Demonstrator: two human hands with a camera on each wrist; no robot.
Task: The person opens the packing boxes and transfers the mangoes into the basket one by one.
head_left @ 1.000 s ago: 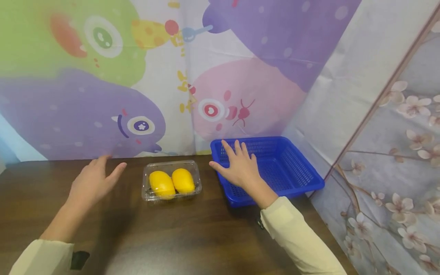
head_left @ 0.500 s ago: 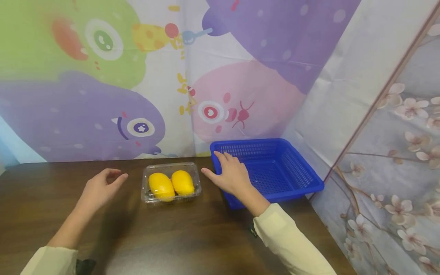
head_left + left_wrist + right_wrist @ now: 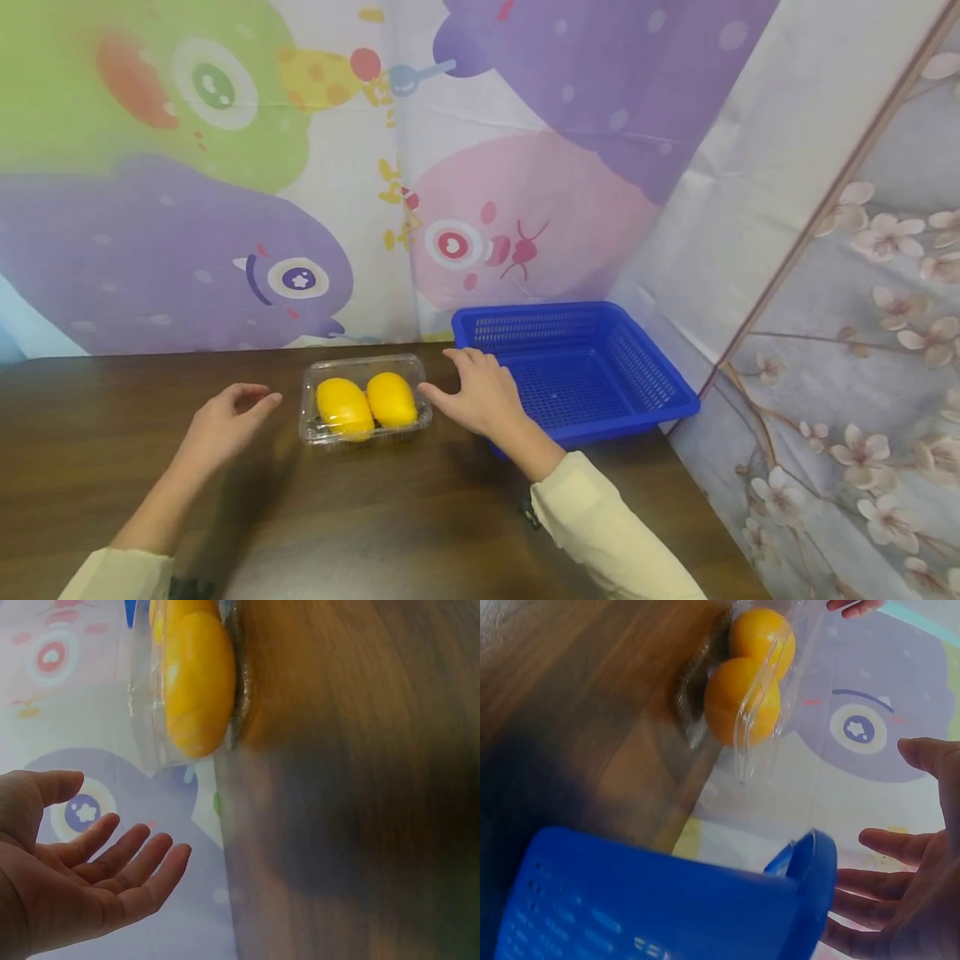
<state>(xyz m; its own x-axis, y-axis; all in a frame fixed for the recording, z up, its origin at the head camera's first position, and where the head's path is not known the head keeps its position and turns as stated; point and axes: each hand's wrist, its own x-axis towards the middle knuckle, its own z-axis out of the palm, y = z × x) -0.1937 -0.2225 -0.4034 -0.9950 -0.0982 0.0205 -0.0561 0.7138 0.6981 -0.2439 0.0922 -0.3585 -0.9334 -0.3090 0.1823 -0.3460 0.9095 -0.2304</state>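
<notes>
Two smooth yellow fruits, the left one [image 3: 345, 408] and the right one [image 3: 392, 400], lie side by side in a clear plastic box [image 3: 308, 404] on the table; they look like mangoes. My left hand [image 3: 225, 425] hovers left of the box, apart from it, fingers loosely bent and empty. In the left wrist view that hand [image 3: 97, 877] shows its palm and spread thumb. My right hand [image 3: 483, 396] is held between the box and the blue basket, thumb tip at the box's right edge. The right wrist view shows this hand [image 3: 922, 900] with fingers extended beside the basket rim.
The blue perforated plastic basket [image 3: 637, 354] stands at the right, behind my right hand. Under everything is a dark wooden table [image 3: 360, 517]. A cartoon-printed cloth [image 3: 375, 292] rises along its back edge, and a flower-printed panel [image 3: 847, 400] stands at the right.
My right hand has come down and left from over the basket toward the box. My left hand has lowered slightly, its fingers more bent. Box and basket stay in place.
</notes>
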